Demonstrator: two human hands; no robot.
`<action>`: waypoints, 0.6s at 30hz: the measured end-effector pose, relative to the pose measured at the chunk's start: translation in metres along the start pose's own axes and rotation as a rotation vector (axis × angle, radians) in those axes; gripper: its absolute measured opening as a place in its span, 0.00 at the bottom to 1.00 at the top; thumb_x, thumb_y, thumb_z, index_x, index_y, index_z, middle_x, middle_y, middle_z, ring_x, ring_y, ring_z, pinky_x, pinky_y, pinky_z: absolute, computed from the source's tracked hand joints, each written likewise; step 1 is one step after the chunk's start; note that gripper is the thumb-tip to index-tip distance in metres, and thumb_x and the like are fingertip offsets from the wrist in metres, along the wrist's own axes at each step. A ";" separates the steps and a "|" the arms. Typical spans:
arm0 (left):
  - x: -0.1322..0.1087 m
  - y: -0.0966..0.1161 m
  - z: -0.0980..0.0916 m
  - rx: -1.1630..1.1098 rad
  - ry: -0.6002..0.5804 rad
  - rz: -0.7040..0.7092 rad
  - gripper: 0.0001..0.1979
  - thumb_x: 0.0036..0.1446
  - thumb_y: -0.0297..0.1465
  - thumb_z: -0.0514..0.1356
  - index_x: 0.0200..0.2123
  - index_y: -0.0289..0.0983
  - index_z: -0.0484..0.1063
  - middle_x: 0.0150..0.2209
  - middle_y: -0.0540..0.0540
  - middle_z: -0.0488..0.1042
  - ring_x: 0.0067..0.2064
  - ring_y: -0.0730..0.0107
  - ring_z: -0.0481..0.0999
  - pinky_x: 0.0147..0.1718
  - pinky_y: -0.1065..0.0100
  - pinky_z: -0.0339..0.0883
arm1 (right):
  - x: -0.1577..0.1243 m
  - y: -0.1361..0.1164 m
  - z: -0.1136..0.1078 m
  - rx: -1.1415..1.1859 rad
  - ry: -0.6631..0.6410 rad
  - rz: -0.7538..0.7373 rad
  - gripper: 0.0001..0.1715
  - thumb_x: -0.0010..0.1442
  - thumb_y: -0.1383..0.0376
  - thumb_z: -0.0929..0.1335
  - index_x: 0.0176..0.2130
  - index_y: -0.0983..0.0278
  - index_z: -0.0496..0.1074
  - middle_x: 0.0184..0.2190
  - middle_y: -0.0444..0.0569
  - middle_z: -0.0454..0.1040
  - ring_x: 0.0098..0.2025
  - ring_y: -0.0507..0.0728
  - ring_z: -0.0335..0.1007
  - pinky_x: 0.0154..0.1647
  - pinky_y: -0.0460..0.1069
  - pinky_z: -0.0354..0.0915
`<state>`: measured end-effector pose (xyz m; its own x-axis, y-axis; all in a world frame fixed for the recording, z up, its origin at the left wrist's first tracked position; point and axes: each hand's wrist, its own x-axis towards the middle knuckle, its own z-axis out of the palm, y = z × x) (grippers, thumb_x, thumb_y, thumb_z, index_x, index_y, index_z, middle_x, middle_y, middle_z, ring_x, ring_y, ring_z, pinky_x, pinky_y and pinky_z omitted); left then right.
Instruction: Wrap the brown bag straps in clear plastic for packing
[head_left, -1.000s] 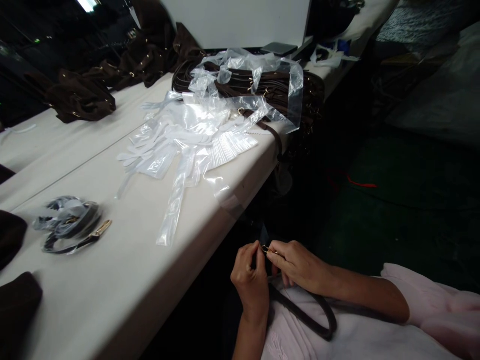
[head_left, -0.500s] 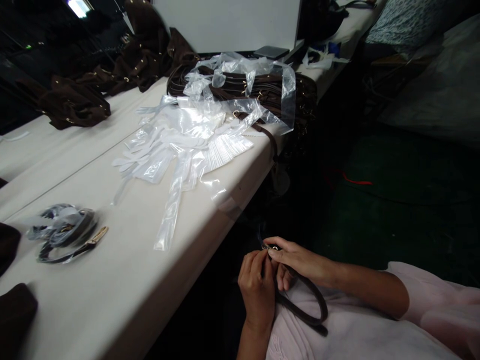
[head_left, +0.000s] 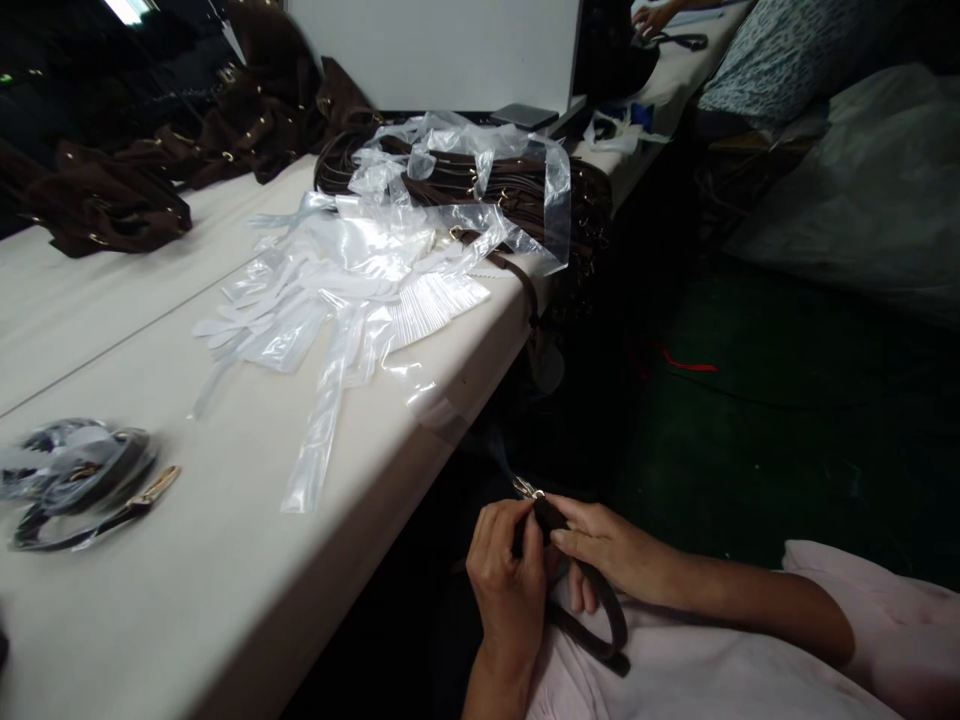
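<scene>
In the head view, a dark brown strap [head_left: 600, 585] is bent in a loop over my lap. A silvery metal clasp with a ring [head_left: 529, 489] shows at its upper end. My left hand [head_left: 504, 570] pinches just below the clasp, thumb against fingertips. From the right, my right hand [head_left: 611, 545] grips the strap close to the ring, its thumb lying along the strap. The exact spot pinched by the left fingertips is hidden. Both hands are beside the table edge, over the pink clothing [head_left: 720, 670].
The white-topped table [head_left: 247, 560] holds clear plastic strips [head_left: 315, 430], a pile of dark straps [head_left: 592, 190], a wrapped coiled strap [head_left: 90, 470] and brown pieces with metal fittings [head_left: 112, 205]. A white board [head_left: 442, 55] stands behind. Another person's hand [head_left: 652, 18] shows far off.
The view has swung slightly right, so the table things sit further left. More of the metal clasp shows, and my right fingers have drawn back from it along the strap.
</scene>
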<state>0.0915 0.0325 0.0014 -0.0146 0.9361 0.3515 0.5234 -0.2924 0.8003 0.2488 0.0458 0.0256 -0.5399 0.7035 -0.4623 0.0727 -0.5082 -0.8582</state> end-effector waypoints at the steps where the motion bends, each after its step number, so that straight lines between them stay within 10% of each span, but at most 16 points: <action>1: 0.001 0.000 -0.001 0.008 0.008 0.014 0.08 0.60 0.22 0.57 0.39 0.37 0.75 0.36 0.47 0.76 0.39 0.69 0.76 0.40 0.68 0.71 | 0.000 -0.001 0.001 -0.052 0.007 -0.008 0.25 0.67 0.59 0.61 0.61 0.65 0.58 0.27 0.44 0.75 0.21 0.50 0.72 0.21 0.41 0.66; 9: -0.004 -0.002 0.001 0.116 -0.039 0.176 0.11 0.59 0.19 0.58 0.43 0.35 0.74 0.36 0.44 0.75 0.38 0.67 0.74 0.37 0.66 0.71 | 0.005 -0.002 0.005 -0.173 0.111 -0.055 0.20 0.70 0.55 0.57 0.51 0.65 0.65 0.21 0.42 0.72 0.17 0.50 0.68 0.17 0.41 0.62; 12: -0.007 -0.002 0.003 0.088 -0.028 0.132 0.10 0.59 0.20 0.58 0.42 0.36 0.74 0.36 0.45 0.75 0.38 0.67 0.75 0.38 0.66 0.71 | 0.014 0.008 0.004 -0.042 0.151 -0.106 0.24 0.70 0.54 0.58 0.58 0.65 0.58 0.17 0.38 0.70 0.16 0.50 0.67 0.18 0.41 0.62; 18: -0.006 0.005 0.004 -0.109 -0.033 -0.037 0.07 0.61 0.23 0.58 0.39 0.37 0.75 0.36 0.47 0.76 0.38 0.69 0.76 0.39 0.68 0.71 | 0.025 0.014 0.008 0.021 0.219 -0.102 0.22 0.65 0.47 0.60 0.40 0.64 0.60 0.16 0.39 0.69 0.14 0.51 0.66 0.14 0.41 0.59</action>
<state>0.0979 0.0259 0.0009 -0.0031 0.9519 0.3064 0.4271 -0.2758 0.8611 0.2301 0.0522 0.0037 -0.3491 0.8411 -0.4131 0.0086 -0.4380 -0.8989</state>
